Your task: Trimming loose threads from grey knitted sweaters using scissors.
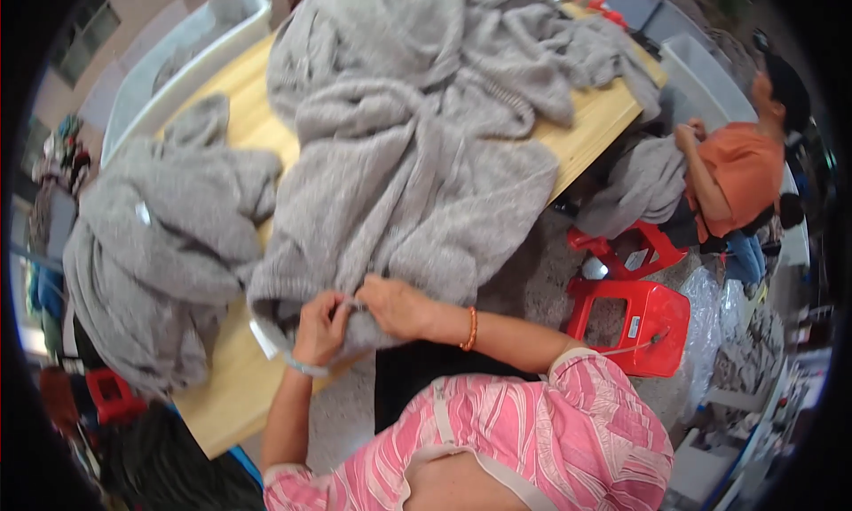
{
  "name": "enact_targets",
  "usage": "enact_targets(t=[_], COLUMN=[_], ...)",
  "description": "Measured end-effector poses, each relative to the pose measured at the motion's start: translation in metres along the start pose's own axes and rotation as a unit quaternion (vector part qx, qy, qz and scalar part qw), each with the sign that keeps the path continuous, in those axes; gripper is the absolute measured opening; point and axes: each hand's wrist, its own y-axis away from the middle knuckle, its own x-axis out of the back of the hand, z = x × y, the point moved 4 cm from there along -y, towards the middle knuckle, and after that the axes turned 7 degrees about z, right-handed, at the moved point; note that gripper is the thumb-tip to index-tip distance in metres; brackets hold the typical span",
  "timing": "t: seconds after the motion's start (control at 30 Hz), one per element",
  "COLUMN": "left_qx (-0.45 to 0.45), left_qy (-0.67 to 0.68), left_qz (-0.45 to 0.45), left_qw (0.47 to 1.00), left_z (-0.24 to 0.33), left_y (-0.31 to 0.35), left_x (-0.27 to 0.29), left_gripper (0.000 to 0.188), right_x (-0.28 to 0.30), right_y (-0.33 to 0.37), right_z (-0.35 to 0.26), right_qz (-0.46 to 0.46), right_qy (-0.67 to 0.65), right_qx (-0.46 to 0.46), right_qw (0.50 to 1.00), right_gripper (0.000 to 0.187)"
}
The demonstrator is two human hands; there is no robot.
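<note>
A grey knitted sweater [390,192] lies bunched over the table, its near edge hanging toward me. My left hand [319,329] is closed in a pinch on the knit near that edge. Close beside it, to the right, my right hand [397,307] also pinches the knit, its fingertips almost meeting those of the left. Whatever small detail lies between the fingertips is too small to make out. A white label [264,339] shows at the sweater's edge, left of my left hand.
Another grey knit pile [160,254] covers the left of the wooden table [222,404]. White bins [182,63] stand behind it. At right are red stools [630,325], clear plastic bags [706,320] and a seated person in orange [741,174] holding grey knitwear.
</note>
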Motion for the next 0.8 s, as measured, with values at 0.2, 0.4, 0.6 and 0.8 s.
enact_targets(t=[0.2,0.4,0.6,0.8], left_qx=[-0.024,0.036,0.136,0.094], left_qy=[-0.011,0.074,0.188,0.168], left_qz=[0.001,-0.059,-0.159,-0.146], left_qw=[1.000,0.995,0.960,0.970], left_z=[-0.005,-0.013,-0.012,-0.001], left_y=[-0.001,-0.005,-0.002,0.000], left_x=[0.004,0.006,0.015,0.016], left_gripper=[0.007,0.007,0.008,0.010], right_x=[0.012,0.030,0.035,0.038], right_y=[-0.009,-0.020,-0.021,-0.024], right_z=[0.003,0.006,0.005,-0.003], right_qz=[0.022,-0.061,-0.200,-0.224], right_qy=[-0.095,-0.227,-0.392,-0.332], right_qx=[-0.020,-0.101,-0.245,-0.200], right_qw=[0.995,0.967,0.864,0.894], right_gripper=[0.013,0.013,0.014,0.015])
